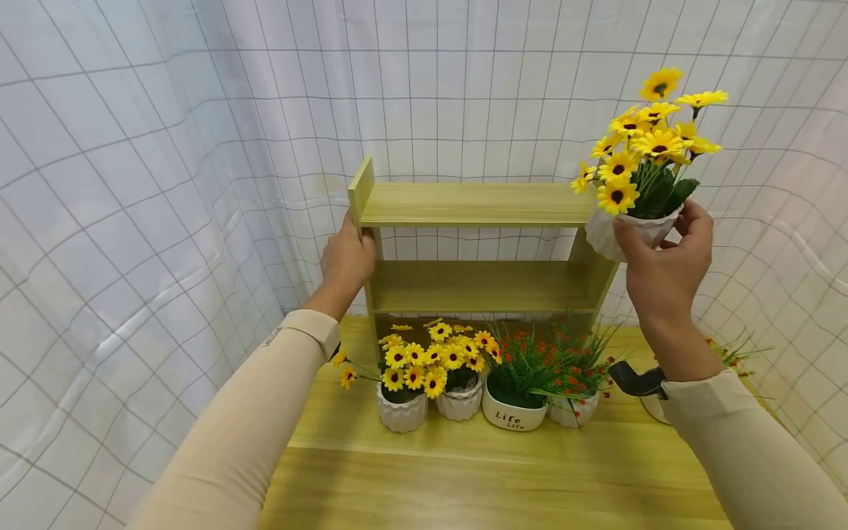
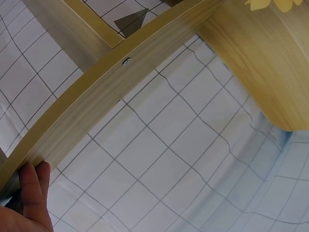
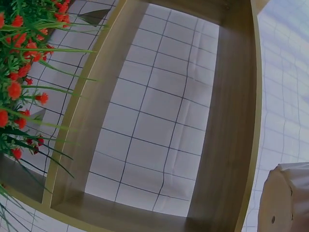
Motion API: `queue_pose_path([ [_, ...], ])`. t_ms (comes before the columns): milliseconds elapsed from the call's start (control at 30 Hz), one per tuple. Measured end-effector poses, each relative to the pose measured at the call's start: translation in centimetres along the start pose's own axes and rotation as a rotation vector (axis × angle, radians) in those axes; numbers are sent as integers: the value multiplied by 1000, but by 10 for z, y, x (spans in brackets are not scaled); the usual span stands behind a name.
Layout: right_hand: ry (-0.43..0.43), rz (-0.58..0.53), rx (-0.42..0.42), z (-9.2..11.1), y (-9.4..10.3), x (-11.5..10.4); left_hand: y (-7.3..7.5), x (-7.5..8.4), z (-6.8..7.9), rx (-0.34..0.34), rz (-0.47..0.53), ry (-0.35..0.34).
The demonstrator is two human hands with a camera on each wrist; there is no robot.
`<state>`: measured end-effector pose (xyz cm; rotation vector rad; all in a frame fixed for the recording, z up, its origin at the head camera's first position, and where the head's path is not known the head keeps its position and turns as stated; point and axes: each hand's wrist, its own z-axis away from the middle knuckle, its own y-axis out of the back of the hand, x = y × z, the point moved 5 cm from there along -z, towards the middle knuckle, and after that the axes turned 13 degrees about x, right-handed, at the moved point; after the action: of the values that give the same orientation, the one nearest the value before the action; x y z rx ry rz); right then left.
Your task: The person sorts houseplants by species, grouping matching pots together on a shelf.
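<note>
fingers (image 1: 697, 221) of the right hand (image 1: 665, 283): curled about a white fluted pot (image 1: 652, 228), thumb on the near side. fingers of the left hand (image 1: 347, 254): closed on the left side panel (image 1: 361, 190) of a shelf unit, just below its top board (image 1: 477, 204); the left wrist view shows two fingers laid against the panel's face.

item, held: the white fluted pot, planted with yellow flowers (image 1: 659, 143), dark-centred, with green leaves at the stems. position: raised at the right end of the top board, hiding that corner in the head view. the right wrist view shows its round base, with a small hole, at lower right near the unit's outer edge. contact between pot and board: cannot be told.

item: the wood-grain shelf unit, standing on a desk (image 1: 430, 489) of similar yellowish grain; middle board (image 1: 477, 285) below the top one.

items, lined up on the desk before the unit, left to right: two white ridged pots (image 1: 403, 412) of yellow blooms, side by side; one oval white planter (image 1: 513, 414), lettered "life life", with red flowers and grassy leaves; one white pot of red flowers (image 1: 575, 411), close beside it. one further planter (image 1: 652, 408) at far right, partly hidden by the right forearm.

surround: white curtain (image 1: 464, 96) with dark grid lines. sleeves (image 1: 232, 427): pale beige, both arms.
</note>
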<state>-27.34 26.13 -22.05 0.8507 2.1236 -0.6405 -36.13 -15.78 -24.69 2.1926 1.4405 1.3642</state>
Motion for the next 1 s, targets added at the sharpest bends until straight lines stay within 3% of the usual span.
queue_pose_path([
  [233,-69,-91,-51,-8,-17,8,-2,0,0,-11,5,4],
  [1000,-153,95,-89,-31,-54,7,0,0,0,3,4,-13],
])
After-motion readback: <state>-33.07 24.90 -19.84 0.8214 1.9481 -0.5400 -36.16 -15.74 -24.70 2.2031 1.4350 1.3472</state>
